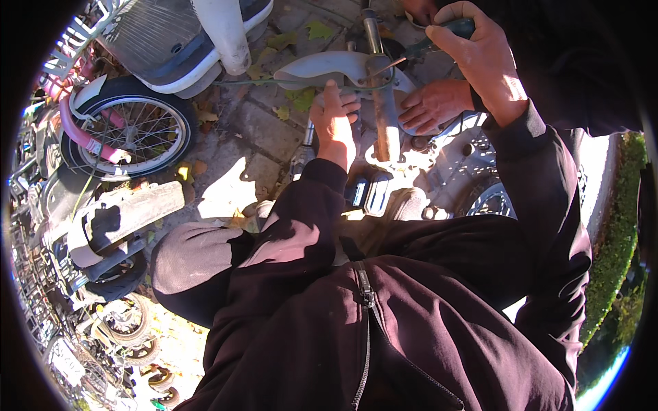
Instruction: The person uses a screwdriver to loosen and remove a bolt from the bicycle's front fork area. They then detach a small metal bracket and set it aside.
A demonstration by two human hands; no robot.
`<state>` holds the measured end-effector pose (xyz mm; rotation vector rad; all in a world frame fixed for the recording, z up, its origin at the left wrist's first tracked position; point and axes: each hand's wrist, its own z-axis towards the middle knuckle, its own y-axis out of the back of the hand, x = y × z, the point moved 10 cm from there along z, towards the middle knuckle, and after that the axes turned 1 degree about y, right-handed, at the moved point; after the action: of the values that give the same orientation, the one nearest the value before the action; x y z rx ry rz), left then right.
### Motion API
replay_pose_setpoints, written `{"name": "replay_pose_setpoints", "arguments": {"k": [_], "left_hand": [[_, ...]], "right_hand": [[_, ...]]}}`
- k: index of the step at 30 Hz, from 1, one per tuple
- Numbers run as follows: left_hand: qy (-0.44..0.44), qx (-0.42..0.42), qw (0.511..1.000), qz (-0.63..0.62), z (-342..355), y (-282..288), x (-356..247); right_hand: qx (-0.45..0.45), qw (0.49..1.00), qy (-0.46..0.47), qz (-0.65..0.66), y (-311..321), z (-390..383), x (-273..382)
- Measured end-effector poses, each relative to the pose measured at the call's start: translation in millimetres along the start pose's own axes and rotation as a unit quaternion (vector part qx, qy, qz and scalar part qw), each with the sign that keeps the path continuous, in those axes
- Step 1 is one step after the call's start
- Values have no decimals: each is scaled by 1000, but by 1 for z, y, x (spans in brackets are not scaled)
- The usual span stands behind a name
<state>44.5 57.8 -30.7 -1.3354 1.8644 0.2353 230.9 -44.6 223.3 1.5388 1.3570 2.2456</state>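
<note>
My right hand [483, 65] is raised at the upper right, closed around the dark green handle of a screwdriver [415, 51]. Its shaft slants down-left to an upright worn metal tube [385, 113]. My left hand [334, 127] is left of the tube, its fingertips at a thin green cable [274, 81] that runs across to the tube; they appear to pinch it, though the contact is small in view. Behind my left fingertips is a white mudguard [322, 65]. Another person's hand [439, 105] lies just right of the tube, fingers toward it.
On the left lie a spoked wheel [130, 133] with a pink frame part [86, 133] and a worn mudguard-like part [130, 214]. A white scooter body [161, 51] stands at the upper left. Dry leaves [319, 29] dot the paving. Beyond, at the right, runs a green hedge [620, 253].
</note>
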Motion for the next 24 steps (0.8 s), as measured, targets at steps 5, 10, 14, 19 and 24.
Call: {"name": "replay_pose_setpoints", "arguments": {"k": [5,10,14,19,24], "left_hand": [[-51,-7,999,5,-2,1,-13],[-66,4,998,-21,-11,4,-21],[-173,-36,982,63,-22,9,-49],[-268,-23,959,91,-30,-4,-77],[-267,3,962,62,-25,-9,-103]], "right_hand": [[24,994,-32,102,-11,6,-31],[-42,999,31,1,6,3,-18],[-88,990,78,-82,15,1,7],[-87,989,98,-69,12,0,19],[-86,993,36,-71,12,-2,16]]}}
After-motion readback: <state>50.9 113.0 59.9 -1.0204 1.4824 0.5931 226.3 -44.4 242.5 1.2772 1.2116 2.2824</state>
